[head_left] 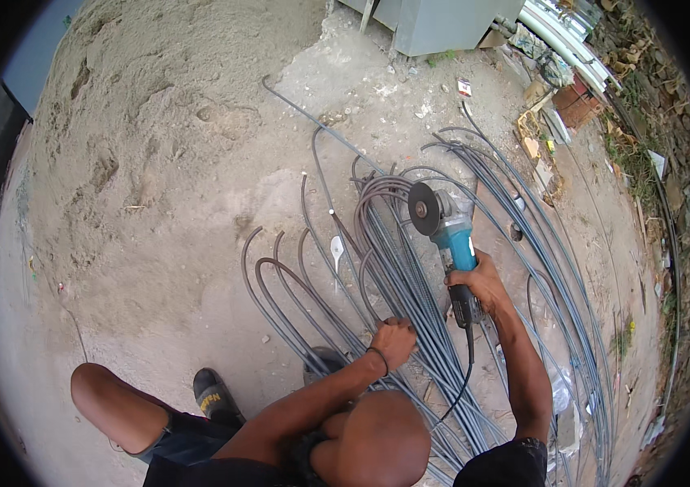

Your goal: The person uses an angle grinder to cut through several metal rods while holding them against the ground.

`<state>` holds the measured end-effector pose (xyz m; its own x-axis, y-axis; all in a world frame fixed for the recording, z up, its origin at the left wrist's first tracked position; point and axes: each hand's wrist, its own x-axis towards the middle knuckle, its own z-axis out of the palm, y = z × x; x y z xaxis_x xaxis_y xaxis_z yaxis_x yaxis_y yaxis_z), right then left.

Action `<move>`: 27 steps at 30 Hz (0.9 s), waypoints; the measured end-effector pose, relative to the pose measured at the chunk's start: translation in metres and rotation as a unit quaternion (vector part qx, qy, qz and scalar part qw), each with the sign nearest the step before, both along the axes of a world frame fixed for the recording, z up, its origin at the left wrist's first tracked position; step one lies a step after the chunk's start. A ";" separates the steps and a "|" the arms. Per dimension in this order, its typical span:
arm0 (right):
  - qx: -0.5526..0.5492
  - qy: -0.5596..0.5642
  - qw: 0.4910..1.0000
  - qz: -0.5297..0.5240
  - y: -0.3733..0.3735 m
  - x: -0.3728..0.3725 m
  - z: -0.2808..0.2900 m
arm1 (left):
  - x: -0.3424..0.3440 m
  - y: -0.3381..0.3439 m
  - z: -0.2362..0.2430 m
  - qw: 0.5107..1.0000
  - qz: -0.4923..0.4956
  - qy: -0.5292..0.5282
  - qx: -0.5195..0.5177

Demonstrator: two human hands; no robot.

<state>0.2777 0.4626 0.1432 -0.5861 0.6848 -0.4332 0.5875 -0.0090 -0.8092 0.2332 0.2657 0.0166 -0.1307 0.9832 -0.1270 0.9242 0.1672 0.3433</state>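
Note:
My right hand (481, 282) is wrapped round the body of a blue and black angle grinder (460, 247). The grinder's dark disc (424, 209) faces up and to the left, over the bent ends of a bundle of steel rods (398, 231). From the grinder's rear a black cord (470, 357) runs down across the rods. Lower and to the left, my left hand (394, 341) lies on the bundle with its fingers curled closed round a rod; how many rods it holds is hidden. A dark band circles my left wrist.
More long rods (576, 325) curve along the right, and several hooked rods (268, 280) lie to the left. A white spoon-shaped piece (337, 250) is among them. A sand heap (158, 97) rises at far left; a grey metal box (450, 24) stands at the back. Rubble (536, 146) lines the right.

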 end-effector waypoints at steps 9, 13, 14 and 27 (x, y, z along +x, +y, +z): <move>0.046 -0.010 0.999 0.015 0.007 -0.024 0.004 | -0.005 -0.005 -0.031 0.982 -0.066 -0.002 -0.180; 0.051 -0.010 0.998 0.036 0.020 -0.044 -0.032 | -0.014 0.001 -0.033 0.989 0.012 -0.125 -0.073; 0.060 -0.015 0.997 0.048 0.020 -0.050 -0.037 | -0.014 0.005 -0.035 0.985 0.057 -0.159 -0.033; 0.042 0.005 0.995 0.092 0.046 -0.101 -0.055 | -0.039 0.093 -0.001 0.505 0.349 -0.738 0.278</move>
<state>0.1766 0.5088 0.0878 -0.7090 0.5991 -0.3720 0.5642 0.1654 -0.8089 0.1938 0.3592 0.0161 -0.6372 0.6999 -0.3227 -0.6266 -0.2266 0.7457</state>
